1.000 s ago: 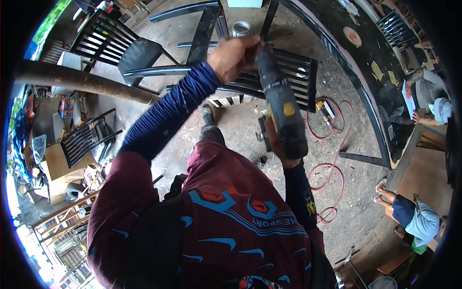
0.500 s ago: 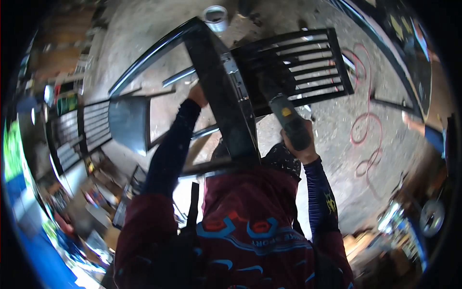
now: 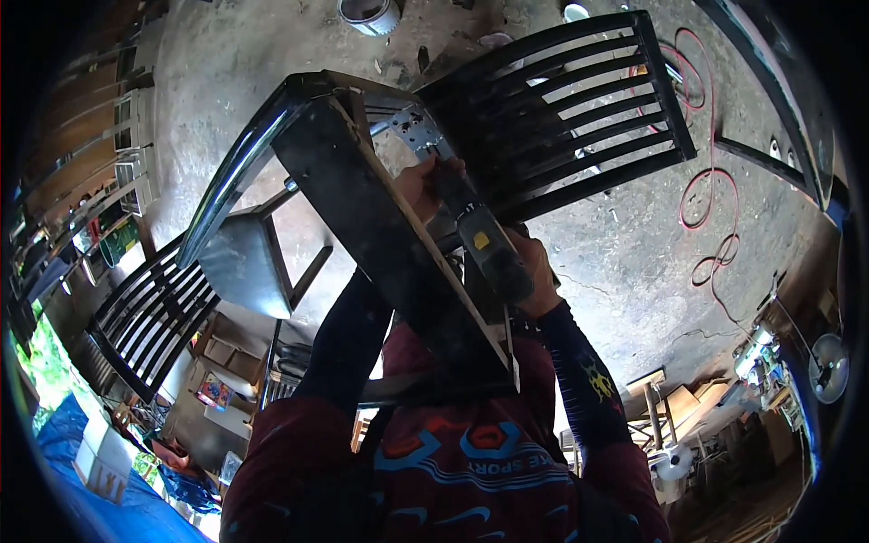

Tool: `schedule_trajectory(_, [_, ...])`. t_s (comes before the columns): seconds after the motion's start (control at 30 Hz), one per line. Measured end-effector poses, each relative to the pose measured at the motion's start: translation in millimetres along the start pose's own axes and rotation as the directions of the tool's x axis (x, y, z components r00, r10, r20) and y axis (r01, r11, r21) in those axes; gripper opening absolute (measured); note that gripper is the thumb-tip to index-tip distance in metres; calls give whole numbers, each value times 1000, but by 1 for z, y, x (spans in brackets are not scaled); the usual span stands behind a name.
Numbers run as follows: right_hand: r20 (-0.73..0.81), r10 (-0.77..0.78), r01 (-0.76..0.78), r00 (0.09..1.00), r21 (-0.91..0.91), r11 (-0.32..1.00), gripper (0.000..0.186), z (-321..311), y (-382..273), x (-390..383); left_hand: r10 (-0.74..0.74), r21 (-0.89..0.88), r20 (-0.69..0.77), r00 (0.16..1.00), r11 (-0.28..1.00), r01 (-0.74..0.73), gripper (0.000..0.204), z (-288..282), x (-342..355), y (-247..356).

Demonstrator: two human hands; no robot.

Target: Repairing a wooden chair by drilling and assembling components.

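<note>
A black wooden chair with a slatted back [image 3: 665, 81] lies tipped before me, its broad dark seat panel [image 3: 353, 199] slanting across my lap. My right hand [image 3: 540, 276] grips a dark power drill [image 3: 493, 249] with a yellow mark, its front end aimed at a metal plate [image 3: 416, 129] with holes on the chair. Beside the drill's front end is my left hand [image 3: 418, 188], reaching from behind the panel. Its fingers are closed by the tip; whatever they pinch is too small to make out.
A second black slatted chair [image 3: 158, 312] stands at the left. A metal can [image 3: 369, 16] is on the concrete floor at the far side. Thin red hose [image 3: 711, 181] lies coiled to the right. A fan [image 3: 828, 362] and clutter sit at the right edge.
The chair has shifted and tilted, its seat panel now leaning more to the left. The drill moved left to the metal plate. My left hand came from behind the panel to the drill's front.
</note>
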State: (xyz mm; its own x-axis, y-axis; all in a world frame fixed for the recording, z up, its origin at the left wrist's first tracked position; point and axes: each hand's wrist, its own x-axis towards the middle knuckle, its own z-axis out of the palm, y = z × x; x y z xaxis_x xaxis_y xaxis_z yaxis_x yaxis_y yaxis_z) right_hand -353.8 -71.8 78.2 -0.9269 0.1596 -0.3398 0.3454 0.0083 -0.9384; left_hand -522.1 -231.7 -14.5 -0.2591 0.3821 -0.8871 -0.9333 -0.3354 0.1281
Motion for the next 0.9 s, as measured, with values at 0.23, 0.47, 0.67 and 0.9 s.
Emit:
schedule_trajectory(0.23, [86,121,-110,989,-127,986,46,-6,6,7,11,8,-13,1000,1000,-11,35,-2,10,1])
schedule_trajectory(0.47, [29,95,-77,995,-375,924,39,10,0,19,-25,32,-59,998,999,27,38,-8,8,1])
schedule_trajectory(0.67, [97,128,-65,987,-487,871,39,13,4,32,19,61,-44,999,998,-17,39,-20,20,-1])
schedule_trajectory(0.9, [157,177,-16,972,-703,711,40,13,-40,42,-3,24,-108,994,1000,6,32,-5,11,-5])
